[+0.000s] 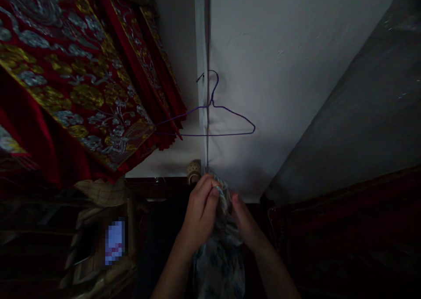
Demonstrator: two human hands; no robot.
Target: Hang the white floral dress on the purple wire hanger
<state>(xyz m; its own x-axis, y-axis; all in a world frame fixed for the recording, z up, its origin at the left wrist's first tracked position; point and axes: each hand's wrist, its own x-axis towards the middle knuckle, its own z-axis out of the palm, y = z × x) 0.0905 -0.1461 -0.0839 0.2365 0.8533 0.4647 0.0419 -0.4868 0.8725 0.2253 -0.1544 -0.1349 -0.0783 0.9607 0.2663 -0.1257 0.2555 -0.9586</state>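
Observation:
A light garment (219, 268) with a dark blotchy pattern hangs down between my forearms, its upper part bunched up in my hands. My left hand (205, 204) is closed on its gathered edge, thumb and fingers pinched together. On the other side of the bunch, my right hand (241, 215) presses against the cloth; its fingers are mostly hidden behind the fabric, with the thumb showing. Above both hands, apart from them, a purple wire hanger (232, 110) hangs bare by its hook at a narrow vertical strip on the wall.
Red cloth embroidered in gold and silver (82, 84) hangs at the upper left, overlapping the hanger's left end. A pale wall (263, 62) stands ahead. At lower left is a wooden chair (131, 228) with a blurred-out bright screen (115, 242). A beige clog (194, 171) shows beyond my hands.

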